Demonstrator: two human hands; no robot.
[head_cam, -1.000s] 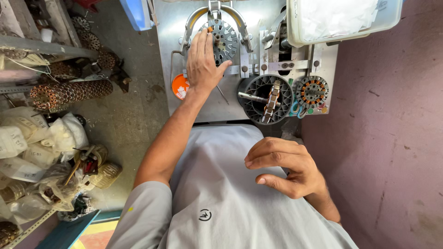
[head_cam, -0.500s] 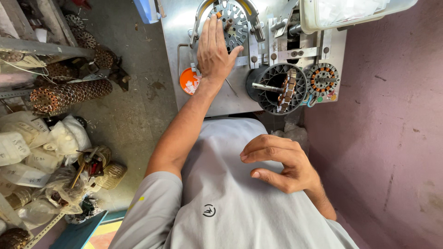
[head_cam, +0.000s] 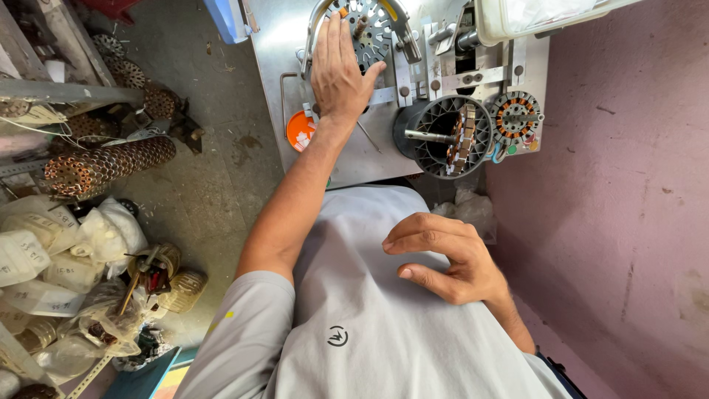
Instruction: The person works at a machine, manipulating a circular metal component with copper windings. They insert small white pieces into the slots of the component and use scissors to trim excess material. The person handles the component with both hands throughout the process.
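My left hand [head_cam: 338,74] reaches forward and lies flat, palm down, on a round perforated metal disc [head_cam: 374,31] mounted under a curved bar on a grey metal machine plate [head_cam: 275,52]. Its fingers are stretched over the disc and the thumb points right. It grips nothing that I can see. My right hand [head_cam: 452,260] rests on my grey shirt [head_cam: 369,325], fingers loosely bent, holding nothing. A black ribbed drum with a shaft [head_cam: 442,137] and a small copper-wound stator [head_cam: 515,117] sit on the machine to the right of my left hand.
An orange round cap [head_cam: 298,131] lies on the plate by my left wrist. A clear plastic tub [head_cam: 521,18] stands at the top right. Stacked rusty metal discs on rods [head_cam: 103,166] and white bags [head_cam: 44,258] crowd the floor at left. A pink wall [head_cam: 628,192] closes the right side.
The view has shifted so the machine sits higher and nearer. My left hand has stayed on the disc with fingers stretched further over it. My right hand has stayed on the shirt.
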